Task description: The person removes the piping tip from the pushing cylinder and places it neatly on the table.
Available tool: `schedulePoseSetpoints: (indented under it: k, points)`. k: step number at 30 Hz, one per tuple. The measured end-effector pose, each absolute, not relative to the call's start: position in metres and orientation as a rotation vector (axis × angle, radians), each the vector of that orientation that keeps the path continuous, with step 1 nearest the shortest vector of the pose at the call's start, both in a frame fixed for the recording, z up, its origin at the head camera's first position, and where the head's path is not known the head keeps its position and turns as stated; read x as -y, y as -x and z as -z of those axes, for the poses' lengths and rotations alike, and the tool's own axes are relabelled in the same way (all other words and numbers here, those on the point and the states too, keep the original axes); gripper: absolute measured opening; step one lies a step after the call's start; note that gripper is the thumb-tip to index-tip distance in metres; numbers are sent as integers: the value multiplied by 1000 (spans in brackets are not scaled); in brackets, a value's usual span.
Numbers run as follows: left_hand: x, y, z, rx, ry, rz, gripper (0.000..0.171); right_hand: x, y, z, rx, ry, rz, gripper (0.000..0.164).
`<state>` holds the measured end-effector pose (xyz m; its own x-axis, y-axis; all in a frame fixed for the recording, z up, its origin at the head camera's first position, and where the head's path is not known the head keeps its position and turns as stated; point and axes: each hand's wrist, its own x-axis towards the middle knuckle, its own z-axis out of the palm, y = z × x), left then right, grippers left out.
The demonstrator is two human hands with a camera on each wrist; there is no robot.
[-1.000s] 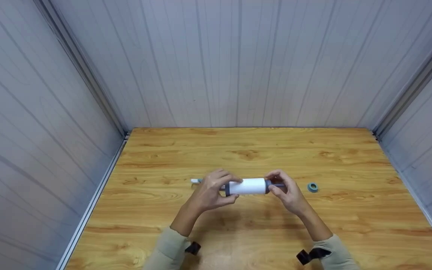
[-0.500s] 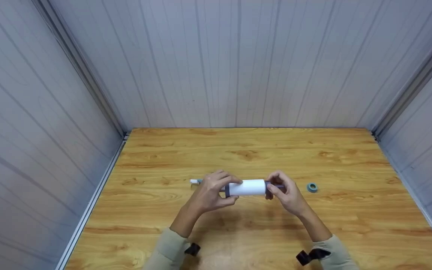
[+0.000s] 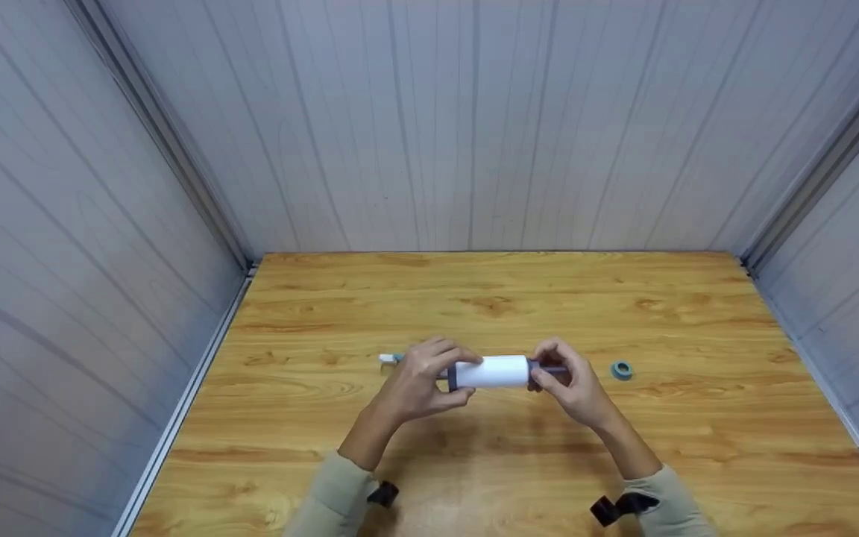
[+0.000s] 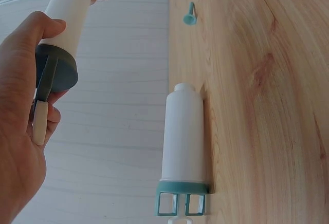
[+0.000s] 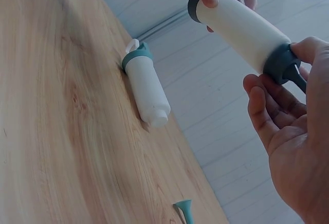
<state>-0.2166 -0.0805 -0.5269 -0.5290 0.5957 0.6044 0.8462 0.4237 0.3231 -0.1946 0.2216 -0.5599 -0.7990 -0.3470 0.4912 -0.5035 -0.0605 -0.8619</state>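
Observation:
A large white syringe (image 3: 493,371) with dark grey ends is held level above the table between both hands. My left hand (image 3: 423,379) grips its left end, thumb and fingers on the barrel beside the dark grey collar (image 4: 64,72). A pale plunger ring (image 4: 40,124) sits within that hand. At the other end, my right hand (image 3: 577,388) pinches the dark grey nozzle cap (image 5: 280,62), whose thin spout points right. A second white syringe (image 4: 184,136) with a teal collar lies on the table, mostly hidden behind my left hand in the head view.
A small teal nozzle (image 3: 615,375) stands on the wooden table (image 3: 489,306) to the right of my right hand. Pale panel walls (image 3: 437,127) enclose the table at the back and both sides.
The fingers of my right hand have shifted round the nozzle cap and now curl further beneath it. My left hand and the barrel have stayed nearly still.

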Motion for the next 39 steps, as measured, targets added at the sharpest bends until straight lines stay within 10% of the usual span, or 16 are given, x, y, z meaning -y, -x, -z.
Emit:
schedulePoseSetpoints:
  k: [39]
  points:
    - [83,217,529,2274,1254,890,42,-216,193,557,2167,-780,-1903,13]
